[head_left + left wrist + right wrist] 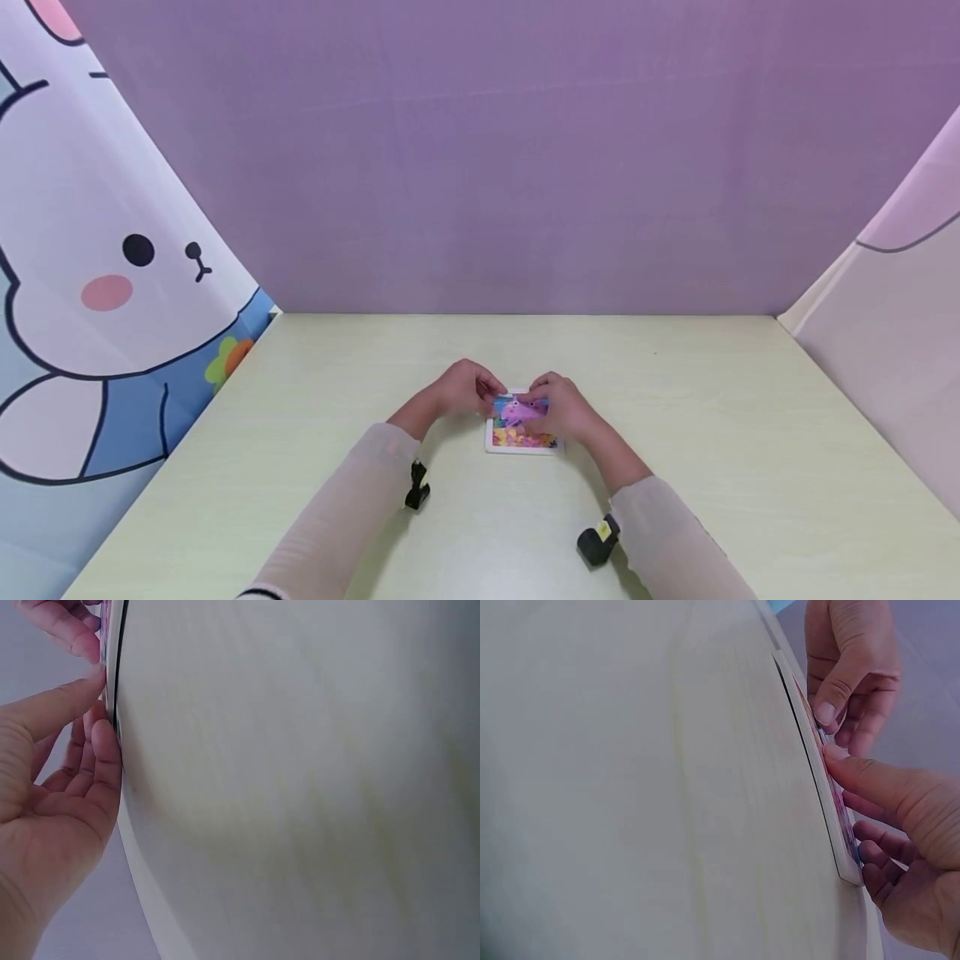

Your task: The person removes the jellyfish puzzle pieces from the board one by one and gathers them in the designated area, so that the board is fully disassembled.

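Note:
A small board (522,451) with a white rim lies flat on the table, bearing a bright picture (505,437) with a pink cartoon figure over yellow and orange shapes. At its upper left corner, my left hand (467,387) pinches a thin pale-edged piece (844,718) between thumb and fingers; most of that piece is hidden. My right hand (567,408) reaches over the board's right side. In the right wrist view its straight thumb (870,776) touches the picture, and its other fingers, loosely bent, rest at the board's far side. The picture's right part is covered.
The board lies on a pale wood-grain table (315,375). A purple cloth (525,167) stands behind it, with a cartoon-printed cloth (90,208) at the left and a pale cloth (900,333) at the right. Black wrist cameras (597,543) sit by the sleeves.

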A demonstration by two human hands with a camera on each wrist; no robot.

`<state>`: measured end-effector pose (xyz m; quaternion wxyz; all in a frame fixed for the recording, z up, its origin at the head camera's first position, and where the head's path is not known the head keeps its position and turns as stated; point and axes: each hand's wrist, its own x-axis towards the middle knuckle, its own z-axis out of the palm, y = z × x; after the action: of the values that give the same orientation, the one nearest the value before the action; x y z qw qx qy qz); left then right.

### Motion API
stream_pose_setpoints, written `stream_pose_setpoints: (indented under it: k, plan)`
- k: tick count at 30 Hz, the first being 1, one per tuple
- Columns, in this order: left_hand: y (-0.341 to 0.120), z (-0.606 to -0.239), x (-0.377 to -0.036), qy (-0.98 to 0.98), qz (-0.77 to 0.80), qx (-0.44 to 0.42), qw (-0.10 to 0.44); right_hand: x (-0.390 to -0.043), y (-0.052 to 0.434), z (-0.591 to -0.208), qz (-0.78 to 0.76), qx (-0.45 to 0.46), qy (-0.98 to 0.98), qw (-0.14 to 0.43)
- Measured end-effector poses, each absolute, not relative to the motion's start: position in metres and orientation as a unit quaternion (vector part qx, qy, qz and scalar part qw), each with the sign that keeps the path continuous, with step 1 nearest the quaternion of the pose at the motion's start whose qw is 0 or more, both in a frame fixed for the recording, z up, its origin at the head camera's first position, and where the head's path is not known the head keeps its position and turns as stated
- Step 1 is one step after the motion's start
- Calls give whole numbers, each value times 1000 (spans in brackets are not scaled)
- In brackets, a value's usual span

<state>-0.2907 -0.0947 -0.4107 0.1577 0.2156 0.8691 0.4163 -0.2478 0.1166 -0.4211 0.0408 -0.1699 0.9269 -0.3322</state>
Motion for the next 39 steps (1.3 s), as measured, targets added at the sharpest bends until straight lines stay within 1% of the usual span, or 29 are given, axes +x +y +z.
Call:
stream_pose_setpoints:
  k: [10,22,30,39]
  plan:
    - [-96,-406,-289,889,369,214,166,-248,117,-419,-335,-167,926,46]
    - [-105,-407,-289,872,406,218,164,-244,115,-418,-342,-158,925,52]
    - [-120,-406,-284,868,439,182,147,-243,116,-422,-342,-150,926,51]
    - [-138,-407,-285,865,457,168,122,-241,115,-420,-344,-151,926,50]
